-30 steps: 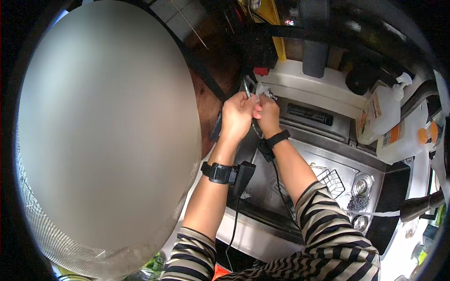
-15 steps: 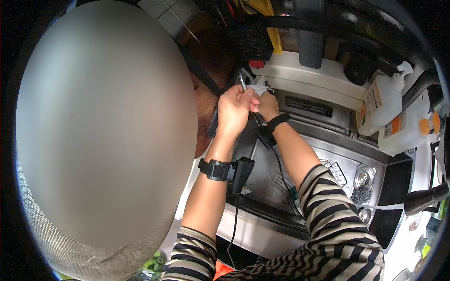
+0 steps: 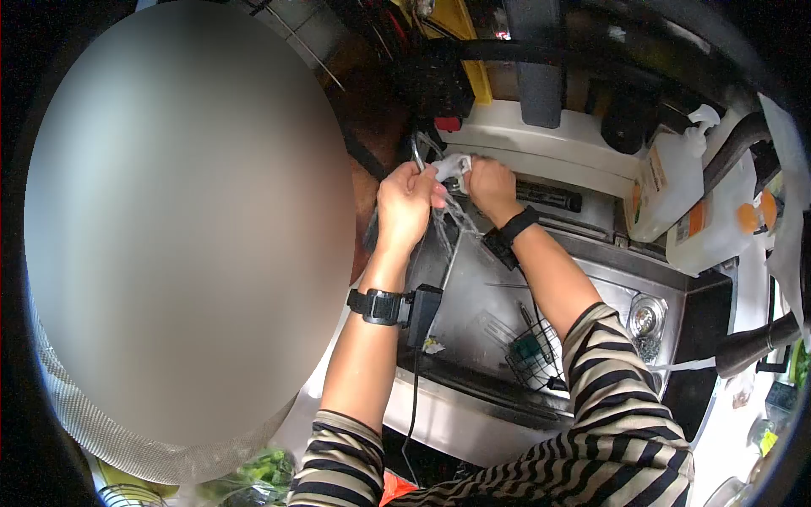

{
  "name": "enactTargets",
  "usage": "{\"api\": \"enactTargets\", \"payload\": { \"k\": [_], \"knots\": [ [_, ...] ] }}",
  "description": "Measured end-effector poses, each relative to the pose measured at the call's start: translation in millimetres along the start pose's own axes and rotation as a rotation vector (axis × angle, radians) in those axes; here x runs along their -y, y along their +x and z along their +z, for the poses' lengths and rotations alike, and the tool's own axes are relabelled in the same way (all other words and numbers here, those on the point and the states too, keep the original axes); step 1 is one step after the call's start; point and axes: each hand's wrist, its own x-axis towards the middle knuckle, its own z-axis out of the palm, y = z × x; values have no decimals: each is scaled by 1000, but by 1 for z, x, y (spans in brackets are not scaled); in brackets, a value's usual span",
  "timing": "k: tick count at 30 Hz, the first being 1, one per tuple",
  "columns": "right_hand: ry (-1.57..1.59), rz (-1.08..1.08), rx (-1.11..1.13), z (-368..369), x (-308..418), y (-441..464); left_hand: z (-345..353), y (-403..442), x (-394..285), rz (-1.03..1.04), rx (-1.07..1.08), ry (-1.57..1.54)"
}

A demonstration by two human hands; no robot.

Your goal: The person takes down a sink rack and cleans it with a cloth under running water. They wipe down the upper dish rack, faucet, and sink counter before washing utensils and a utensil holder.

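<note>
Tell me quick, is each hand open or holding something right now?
Left hand: closed, holding a shiny metal thing; exactly what can't be told.
Right hand: closed on a white cloth-like piece.

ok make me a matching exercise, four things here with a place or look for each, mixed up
1. wire basket
2. white cloth-like piece
3. left sleeve
4. bottle cap

A. orange
B. dark and pale stripes
C. in the sink
D. between the left hand and right hand

Pairs: 1-C, 2-D, 3-B, 4-A
</note>
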Motion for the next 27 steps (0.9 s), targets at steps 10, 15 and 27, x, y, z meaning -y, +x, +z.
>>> {"api": "enactTargets", "payload": {
  "k": [10, 15, 27],
  "knots": [
    [992, 385, -4, 22, -18, 52, -2, 2, 9, -16, 53, -26],
    [483, 260, -109, 22, -57, 42, 1, 0, 12, 17, -12, 39],
    [901, 243, 45, 1, -20, -26, 4, 0, 14, 105, -24, 81]
  ]
}}
